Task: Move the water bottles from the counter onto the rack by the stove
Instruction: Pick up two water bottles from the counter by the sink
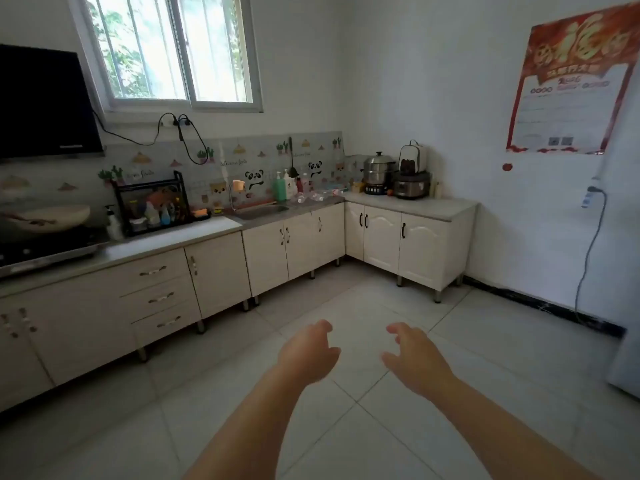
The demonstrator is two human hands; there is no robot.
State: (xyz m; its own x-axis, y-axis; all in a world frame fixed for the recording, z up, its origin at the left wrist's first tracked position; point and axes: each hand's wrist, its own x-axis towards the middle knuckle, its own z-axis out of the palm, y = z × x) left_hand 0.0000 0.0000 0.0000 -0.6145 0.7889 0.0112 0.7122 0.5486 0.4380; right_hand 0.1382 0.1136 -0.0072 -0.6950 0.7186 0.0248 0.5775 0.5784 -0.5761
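The bare left hand (308, 351) and the bare right hand (412, 358) are hanging out in front over the pale tiled floor (346, 427), side by side but not touching. Both are empty, with fingers spread and loosely curved around nothing. Farther off, the grey surface (180, 233) is running along the wall with the steel sink (261, 210) set into it. The clear plastic water bottles (313, 196) are lying just right of that sink, apparently on their sides, though they are too small to count. The black wire rack (152, 202) is standing left of the sink, already crowded with containers, and the black stove (41, 252) is sitting farther left of it. The step in hand looks like the approach, with no bottle yet picked up. The next move is probably calling for walking toward the spot right of the sink and closing a hand round a bottle's body.
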